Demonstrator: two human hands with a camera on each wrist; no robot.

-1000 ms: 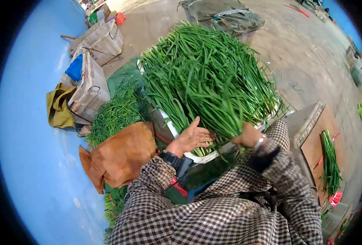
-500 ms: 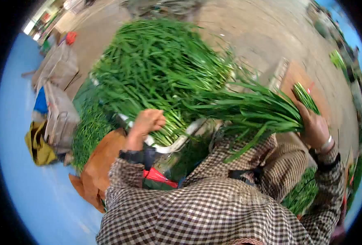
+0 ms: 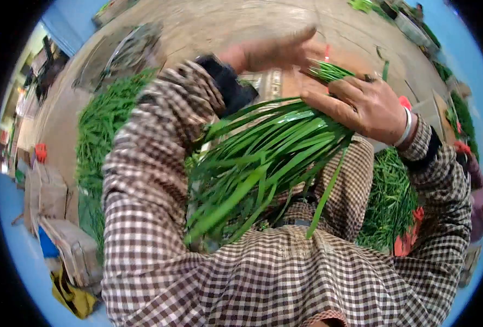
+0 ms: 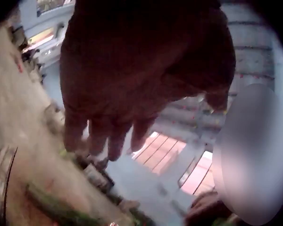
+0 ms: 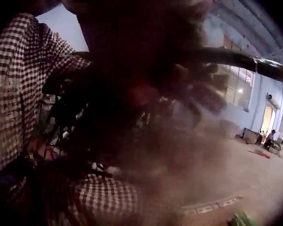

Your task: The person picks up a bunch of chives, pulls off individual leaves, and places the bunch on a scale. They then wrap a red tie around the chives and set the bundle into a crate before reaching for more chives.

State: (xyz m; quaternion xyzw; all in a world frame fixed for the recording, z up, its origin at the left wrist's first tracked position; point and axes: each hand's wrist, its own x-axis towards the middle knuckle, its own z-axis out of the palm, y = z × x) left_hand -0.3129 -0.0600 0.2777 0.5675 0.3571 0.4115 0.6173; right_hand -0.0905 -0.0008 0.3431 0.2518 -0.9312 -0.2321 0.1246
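My right hand [image 3: 364,103] grips a bunch of garlic chives [image 3: 263,158], its long flat leaves fanning left and down over my lap. In the head view my left hand [image 3: 274,52] is raised beyond the bunch, apart from it, with fingers extended and thumb up. The left wrist view shows that hand [image 4: 132,80] dark against the light, fingers straight and nothing in them. Close behind the right hand, a smaller bunch [image 3: 331,71] lies on a brown board [image 3: 291,87]. The right wrist view is mostly dark and blurred.
A heap of garlic chives [image 3: 108,125] stands at the left, partly hidden by my left sleeve. Pale crates [image 3: 48,196] and a yellow bag [image 3: 70,297] are farther left. More greens [image 3: 386,196] lie at my right, near a red strip [image 3: 405,240].
The right hand has lifted a bunch from the heap and carried it rightward, up to the board. My left hand has left the heap, curled briefly, then swung up and right, straightening. The view has turned right.
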